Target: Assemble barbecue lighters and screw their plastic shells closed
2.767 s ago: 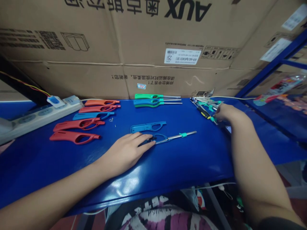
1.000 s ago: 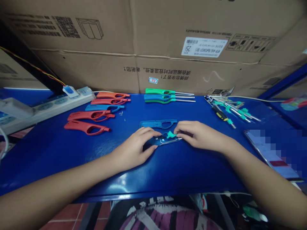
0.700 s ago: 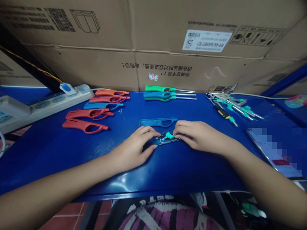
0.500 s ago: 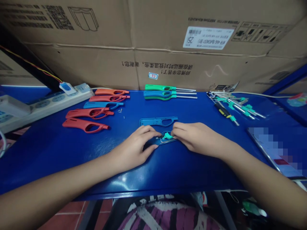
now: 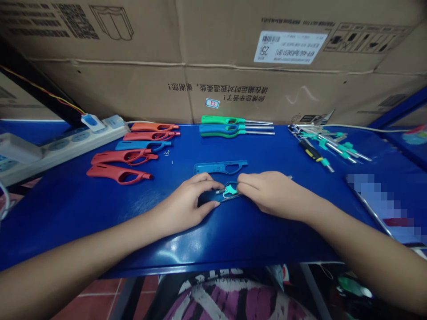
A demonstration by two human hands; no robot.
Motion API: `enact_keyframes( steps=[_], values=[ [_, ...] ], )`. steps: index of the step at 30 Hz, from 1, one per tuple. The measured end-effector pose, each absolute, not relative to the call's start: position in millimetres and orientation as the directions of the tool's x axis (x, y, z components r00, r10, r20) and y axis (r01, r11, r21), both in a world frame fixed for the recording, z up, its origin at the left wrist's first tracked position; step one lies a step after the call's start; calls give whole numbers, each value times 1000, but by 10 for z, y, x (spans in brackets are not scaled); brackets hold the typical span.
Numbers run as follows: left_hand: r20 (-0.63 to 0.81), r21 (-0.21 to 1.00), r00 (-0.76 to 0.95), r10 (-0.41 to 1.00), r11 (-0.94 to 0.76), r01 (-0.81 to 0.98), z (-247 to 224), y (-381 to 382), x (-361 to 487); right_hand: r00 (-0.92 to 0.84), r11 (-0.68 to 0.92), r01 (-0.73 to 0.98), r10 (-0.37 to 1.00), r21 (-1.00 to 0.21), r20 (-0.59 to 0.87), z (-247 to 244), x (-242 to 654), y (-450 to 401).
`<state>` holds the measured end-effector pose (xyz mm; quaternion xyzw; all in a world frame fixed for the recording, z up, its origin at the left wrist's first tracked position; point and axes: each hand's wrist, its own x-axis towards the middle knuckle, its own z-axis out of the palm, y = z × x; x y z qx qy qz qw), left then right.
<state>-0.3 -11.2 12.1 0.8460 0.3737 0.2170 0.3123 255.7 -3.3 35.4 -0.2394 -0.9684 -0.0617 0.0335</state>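
carton (image 5: 143,49): inverted Chinese print | white label (image 5: 290,47): "25" | hands (image 5: 190,201) (image 5: 271,195): at blue casing (image 5: 211,196)

The gap between my left grip (image 5: 187,202) and my right grip (image 5: 270,195) is filled by a blue shell (image 5: 209,197) and green piece (image 5: 230,190). Just beyond it, another shell half (image 5: 210,168) bars a straight reach; past that, bench (image 5: 213,242) is open up to the lighters (image 5: 215,129) and cardboard box (image 5: 143,93). Handles (image 5: 103,172) crowd my far left. Right of my right grip, open bench narrows between screwdriver (image 5: 311,151) and screen (image 5: 380,209). Nearer me, both can slide back freely.
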Motion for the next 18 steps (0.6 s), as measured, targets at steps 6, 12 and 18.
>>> enact_keyframes(
  steps=[6, 12, 18],
  values=[
    [134, 699, 622, 771, -519, 493, 112, -114, -4, -892, 886, 453, 449, 100, 57, 353, 2540, -38],
    [124, 691, 614, 780, -512, 511, 122, -110, 12, -888, 885, 459, 455, 76, 67, 319, 2550, -55],
    [131, 684, 621, 772, -524, 507, 136, -123, 12, -856, 860, 506, 510, -65, 89, 296, 2565, -33]
  ],
)
